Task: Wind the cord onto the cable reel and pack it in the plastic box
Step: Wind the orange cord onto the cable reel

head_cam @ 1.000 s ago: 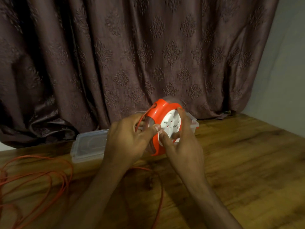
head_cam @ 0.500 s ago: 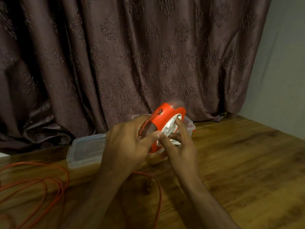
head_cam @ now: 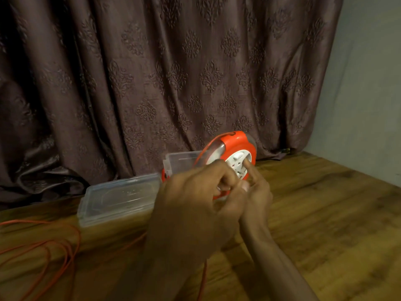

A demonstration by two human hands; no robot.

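Curtain nearer; cable reel (head_cam: 235,148) higher, rightward.

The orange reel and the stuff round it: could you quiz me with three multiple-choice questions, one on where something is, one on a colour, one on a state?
1. Where does the loose cord lie?
A. on the table's left side
B. inside the plastic box
C. hung on the curtain

2. What colour is the cable reel's centre face?
A. black
B. white
C. green

3. How does the plastic box stand?
A. sealed shut
B. upside down
C. open, lid beside it

Answers: 1 A, orange loops sprawl on the wooden table. 2 B, the hub under the right hand is white. 3 C, the clear lid lies flat to its left.
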